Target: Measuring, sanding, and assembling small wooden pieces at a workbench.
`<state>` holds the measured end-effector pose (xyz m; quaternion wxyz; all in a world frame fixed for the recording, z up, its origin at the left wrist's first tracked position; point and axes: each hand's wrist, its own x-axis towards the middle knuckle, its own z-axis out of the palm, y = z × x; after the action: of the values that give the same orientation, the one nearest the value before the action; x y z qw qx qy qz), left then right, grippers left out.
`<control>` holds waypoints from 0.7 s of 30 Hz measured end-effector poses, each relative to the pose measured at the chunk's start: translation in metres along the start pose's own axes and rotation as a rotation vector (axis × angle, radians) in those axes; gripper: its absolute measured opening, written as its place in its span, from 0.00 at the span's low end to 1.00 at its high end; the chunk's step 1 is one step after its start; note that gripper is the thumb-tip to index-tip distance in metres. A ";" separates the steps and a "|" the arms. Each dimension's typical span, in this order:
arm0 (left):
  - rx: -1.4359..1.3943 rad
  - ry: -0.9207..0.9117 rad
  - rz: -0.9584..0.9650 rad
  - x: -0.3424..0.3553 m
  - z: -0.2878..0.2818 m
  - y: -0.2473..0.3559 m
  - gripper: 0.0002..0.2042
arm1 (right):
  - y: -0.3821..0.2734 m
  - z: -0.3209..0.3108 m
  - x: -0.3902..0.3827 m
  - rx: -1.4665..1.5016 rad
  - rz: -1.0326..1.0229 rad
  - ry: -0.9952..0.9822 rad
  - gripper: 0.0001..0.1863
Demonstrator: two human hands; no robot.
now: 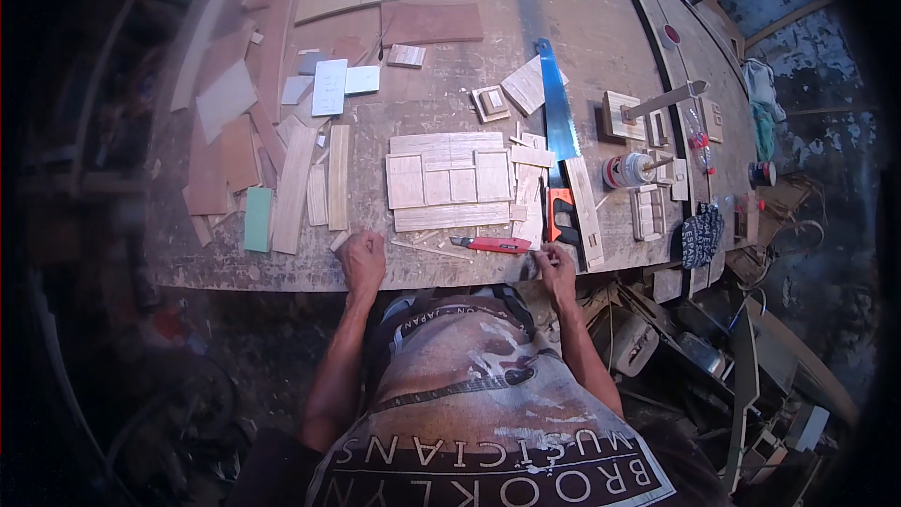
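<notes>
My left hand (363,262) rests at the table's near edge, its fingers curled in with nothing visible in them. A small wood scrap (339,241) lies beside it. At the same edge, further right, my right hand (557,269) has its fingertips drawn together; whatever is in them is too small to make out. Between the hands lies a red utility knife (491,244) with its blade pointing left. Beyond it is a flat panel (450,177) of pale wood strips and framed rectangles. A handsaw (559,113) with blue blade and orange-black handle lies right of the panel.
Wood boards (294,190) and offcuts cover the left side, with a green piece (257,219) among them. A glue jar (627,171) with a brush stands at the right, near small wooden frames (648,212). A patterned cloth (701,235) hangs by the right edge.
</notes>
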<state>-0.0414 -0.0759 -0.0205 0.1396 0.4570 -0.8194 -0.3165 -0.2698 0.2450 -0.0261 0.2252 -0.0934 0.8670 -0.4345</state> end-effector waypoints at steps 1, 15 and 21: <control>-0.008 -0.005 0.012 0.001 -0.005 0.011 0.11 | 0.014 -0.002 -0.008 -0.001 0.000 0.015 0.16; 0.363 -0.244 0.670 0.064 0.040 0.084 0.25 | 0.085 -0.026 -0.084 0.437 0.719 0.141 0.10; 0.497 -0.321 0.670 0.070 0.051 0.091 0.30 | 0.107 -0.046 -0.088 0.393 0.738 0.114 0.11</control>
<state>-0.1663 -0.0802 -0.0044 -0.0086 0.1310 -0.9848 -0.1141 -0.2097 0.3740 -0.0602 0.3310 0.2921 0.7541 -0.4862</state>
